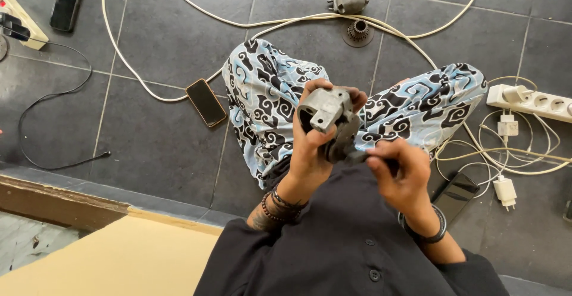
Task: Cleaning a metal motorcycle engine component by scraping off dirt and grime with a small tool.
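The left hand (310,147) wraps a grey cast-metal housing (328,120) at frame centre above the lap, its long axis running from 11 to 5 o'clock, open bore facing 9. The right hand (400,174), at 4 o'clock of it, pinches a dark part (357,156) at its lower end. A black phone (206,102) lies at 9 o'clock, a white power strip (530,100) at 3.

Open dark tile floor (161,147) sits wide to the left, only a phone (206,102) just off the knee and a thin black cable (53,102) looping beyond. Ahead, a white cord (286,21) crosses the way, with a gear (358,31) and a grey casing (348,2) beside it. Right side is crowded: power strip (530,100), chargers (505,190), tangled wires. The patterned lap (268,105) fills the middle.
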